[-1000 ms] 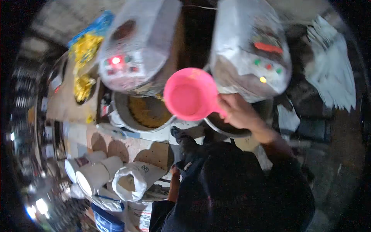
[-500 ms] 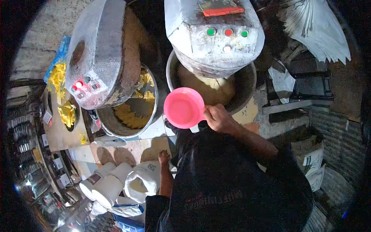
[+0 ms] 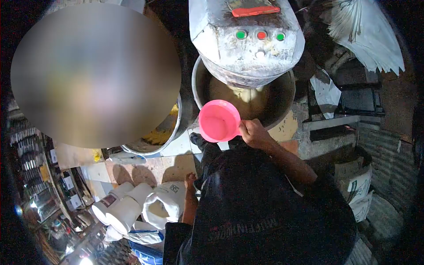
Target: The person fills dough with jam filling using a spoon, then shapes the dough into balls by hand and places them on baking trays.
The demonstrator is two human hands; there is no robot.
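My right hand [image 3: 255, 133] is closed around the handle of a pink plastic dipper [image 3: 216, 121]. The dipper is held level in front of the near rim of a large metal mixing bowl [image 3: 288, 112], partly overlapping it in this view. Inside that bowl lies pale dough [image 3: 249, 95], directly under the head of a dough mixer [image 3: 251, 57]. My left hand [image 3: 190, 181] hangs low at my side with fingers loosely curled and nothing visible in them. Nearest to it is an opened white sack [image 3: 170, 194] with its top rolled back.
Left of the mixer stands another metal bowl [image 3: 178, 123] with yellow mixture, partly covered by a large blurred patch. White buckets [image 3: 121, 216] sit beside the sack. A cardboard box [image 3: 346, 170] and white bags [image 3: 360, 185] lie at the right, near a corrugated metal wall [image 3: 384, 154].
The pink dipper and my right hand have shifted slightly to the right. My left hand's fingers look more curled. A blurred patch now covers the left mixer.
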